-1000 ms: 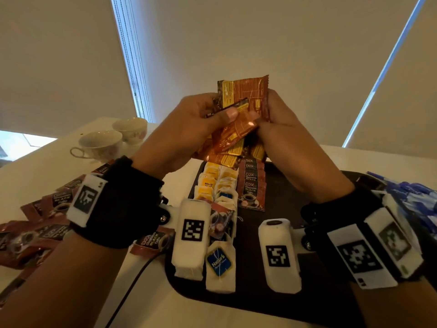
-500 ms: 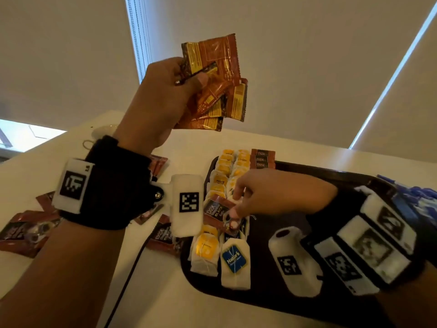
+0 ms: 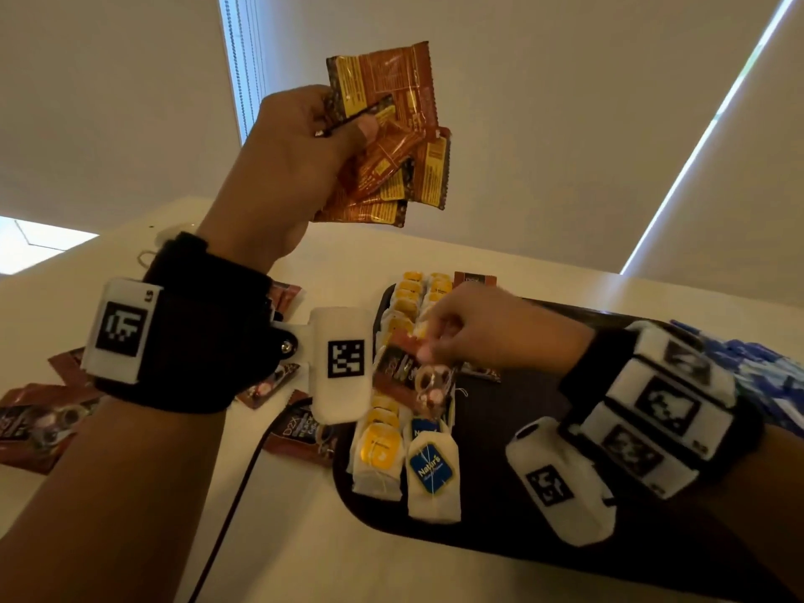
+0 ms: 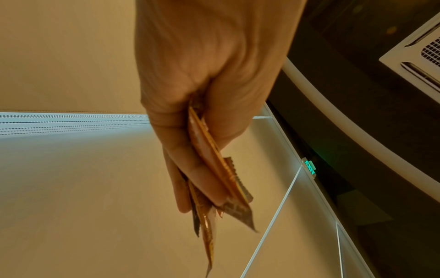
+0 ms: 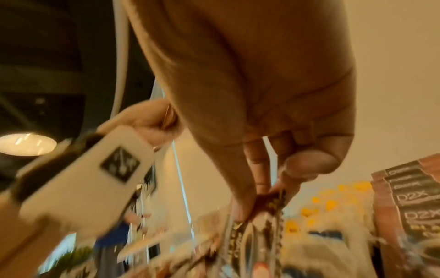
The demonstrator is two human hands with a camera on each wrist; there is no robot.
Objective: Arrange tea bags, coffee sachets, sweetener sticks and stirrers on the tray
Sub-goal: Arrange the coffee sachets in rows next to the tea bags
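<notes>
My left hand [image 3: 300,154] is raised above the table and grips a fan of several orange-brown coffee sachets [image 3: 391,137], seen edge-on in the left wrist view as sachets [image 4: 214,169]. My right hand [image 3: 439,346] is low over the black tray [image 3: 544,402] and pinches a dark brown coffee sachet [image 3: 409,372] by its top edge, above the rows of tea bags [image 3: 404,454]. In the right wrist view the fingers [image 5: 252,188] clamp that sachet [image 5: 262,216]. Two rows of yellow-tagged tea bags [image 3: 417,293] run to the tray's far end.
Loose brown coffee sachets [image 3: 39,424] lie on the white table left of the tray. One more sachet [image 3: 300,437] sits by the tray's left rim. Blue packets [image 3: 774,372] lie at the right edge. A black cable [image 3: 235,515] crosses the table front.
My hands have parted: the left lifted the sachet bundle up and left, while the right dropped to the tray and now pinches one brown sachet, lifting it slightly off the tea bags.
</notes>
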